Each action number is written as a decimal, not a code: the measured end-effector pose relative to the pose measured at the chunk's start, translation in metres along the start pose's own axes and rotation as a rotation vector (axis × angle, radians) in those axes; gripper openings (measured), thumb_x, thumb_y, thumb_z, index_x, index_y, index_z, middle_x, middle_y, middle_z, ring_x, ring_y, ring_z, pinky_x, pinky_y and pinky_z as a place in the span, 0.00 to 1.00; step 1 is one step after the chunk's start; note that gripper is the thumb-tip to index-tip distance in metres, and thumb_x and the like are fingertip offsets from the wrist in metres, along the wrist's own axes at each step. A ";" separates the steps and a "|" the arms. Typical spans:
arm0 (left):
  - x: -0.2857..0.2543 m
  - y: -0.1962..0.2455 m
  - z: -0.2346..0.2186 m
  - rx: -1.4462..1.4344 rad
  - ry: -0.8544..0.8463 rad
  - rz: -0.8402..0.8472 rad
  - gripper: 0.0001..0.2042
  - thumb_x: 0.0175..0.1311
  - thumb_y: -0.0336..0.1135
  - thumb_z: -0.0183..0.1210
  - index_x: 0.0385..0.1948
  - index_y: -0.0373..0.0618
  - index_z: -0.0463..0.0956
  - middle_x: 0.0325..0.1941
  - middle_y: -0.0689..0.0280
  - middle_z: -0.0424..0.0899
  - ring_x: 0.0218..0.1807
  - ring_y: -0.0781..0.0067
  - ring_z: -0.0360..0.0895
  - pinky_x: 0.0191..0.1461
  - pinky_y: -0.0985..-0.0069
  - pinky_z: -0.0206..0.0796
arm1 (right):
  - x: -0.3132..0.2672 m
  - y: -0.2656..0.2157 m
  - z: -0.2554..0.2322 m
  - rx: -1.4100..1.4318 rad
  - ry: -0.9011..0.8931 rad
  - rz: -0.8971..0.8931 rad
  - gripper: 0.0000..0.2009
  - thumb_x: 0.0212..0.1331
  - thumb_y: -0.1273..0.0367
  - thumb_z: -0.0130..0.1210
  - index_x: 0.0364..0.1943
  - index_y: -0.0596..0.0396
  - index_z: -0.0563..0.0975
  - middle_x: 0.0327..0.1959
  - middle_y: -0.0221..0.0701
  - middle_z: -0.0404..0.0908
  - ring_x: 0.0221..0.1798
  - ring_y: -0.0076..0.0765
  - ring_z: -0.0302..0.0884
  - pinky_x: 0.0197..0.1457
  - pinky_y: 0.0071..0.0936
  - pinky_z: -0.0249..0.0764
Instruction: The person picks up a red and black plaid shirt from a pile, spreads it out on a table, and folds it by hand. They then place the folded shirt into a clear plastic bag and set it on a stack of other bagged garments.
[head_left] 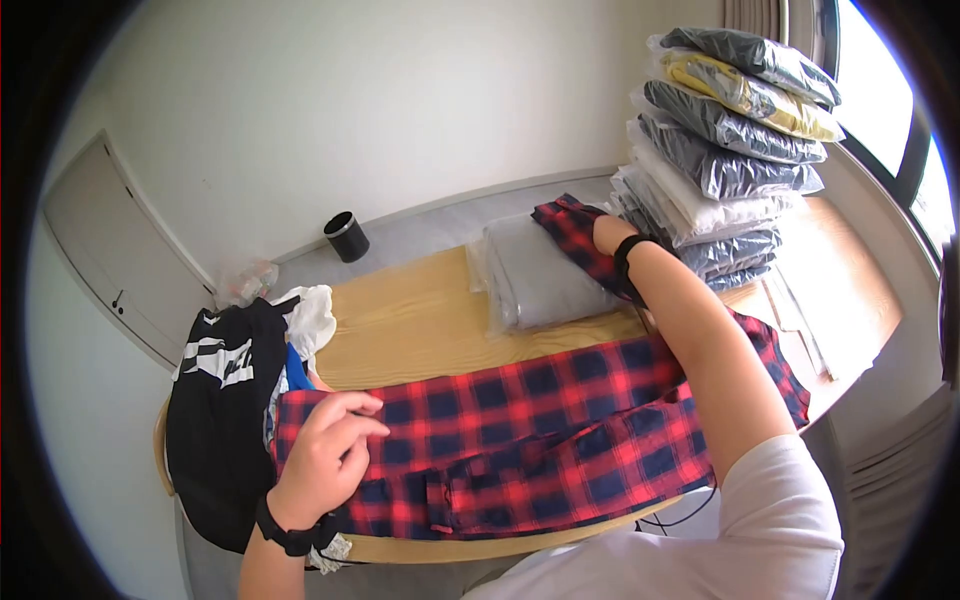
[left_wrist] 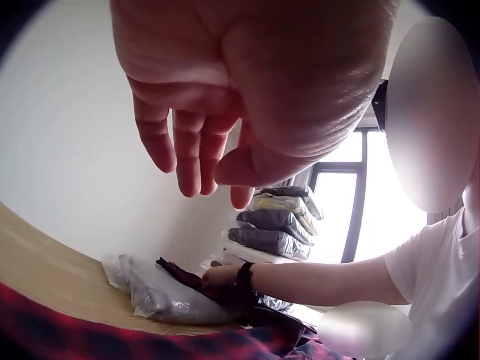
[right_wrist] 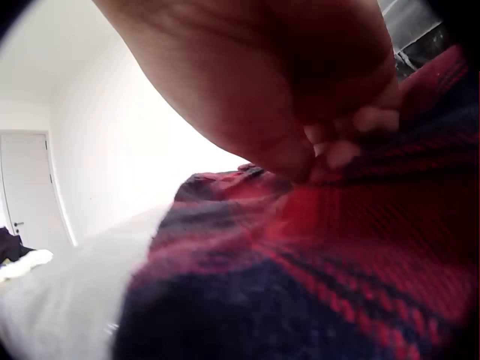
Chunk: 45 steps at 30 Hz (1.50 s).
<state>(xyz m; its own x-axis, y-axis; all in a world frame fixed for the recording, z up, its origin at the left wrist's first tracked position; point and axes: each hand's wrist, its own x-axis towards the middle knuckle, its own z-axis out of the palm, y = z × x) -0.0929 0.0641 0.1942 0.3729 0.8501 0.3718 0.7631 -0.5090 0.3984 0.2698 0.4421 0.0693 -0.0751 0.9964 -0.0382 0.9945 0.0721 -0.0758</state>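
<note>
A red and navy plaid shirt [head_left: 570,400] lies stretched lengthwise along the front of the table, folded into a long strip. My right hand [head_left: 610,236] pinches one of its sleeves [head_left: 572,228], lifted over a bagged grey garment [head_left: 545,270]. In the right wrist view the thumb and fingertips meet on the checked cloth [right_wrist: 225,300], which fills the lower part. Over the strip's left end hovers my left hand [head_left: 325,455], fingers loosely bent and holding nothing; the left wrist view shows its palm [left_wrist: 247,82] free of any cloth.
Bagged folded clothes form a tall stack [head_left: 740,130] at the back right, near the window. A black garment with white print [head_left: 225,390] hangs over the table's left end, beside a white cloth [head_left: 312,315]. On the floor behind stands a black bin [head_left: 347,238].
</note>
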 end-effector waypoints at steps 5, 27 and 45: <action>0.047 0.039 0.026 -0.091 0.097 0.095 0.11 0.49 0.15 0.52 0.33 0.39 0.76 0.46 0.57 0.78 0.50 0.58 0.76 0.54 0.69 0.67 | -0.049 -0.003 -0.040 0.072 0.169 -0.169 0.10 0.49 0.73 0.52 0.35 0.60 0.81 0.38 0.53 0.80 0.45 0.58 0.78 0.48 0.43 0.74; 0.041 0.109 0.216 -0.194 -0.315 -0.045 0.34 0.56 0.51 0.62 0.58 0.36 0.64 0.61 0.48 0.67 0.64 0.50 0.63 0.67 0.61 0.56 | -0.253 0.201 -0.064 0.343 -0.051 -0.378 0.08 0.50 0.72 0.56 0.35 0.58 0.79 0.36 0.37 0.82 0.40 0.38 0.81 0.45 0.31 0.74; 0.002 0.183 0.087 0.240 0.149 0.327 0.16 0.34 0.22 0.60 0.30 0.44 0.72 0.27 0.65 0.70 0.27 0.59 0.69 0.33 0.64 0.63 | -0.168 0.246 -0.012 0.537 0.258 -0.381 0.08 0.45 0.75 0.60 0.33 0.53 0.81 0.42 0.33 0.80 0.47 0.33 0.76 0.50 0.28 0.71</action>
<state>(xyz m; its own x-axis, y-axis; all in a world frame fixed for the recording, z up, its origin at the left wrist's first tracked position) 0.0936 -0.0156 0.1946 0.5489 0.6112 0.5702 0.7251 -0.6876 0.0392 0.5284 0.2925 0.0689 -0.3252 0.8895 0.3209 0.7241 0.4525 -0.5205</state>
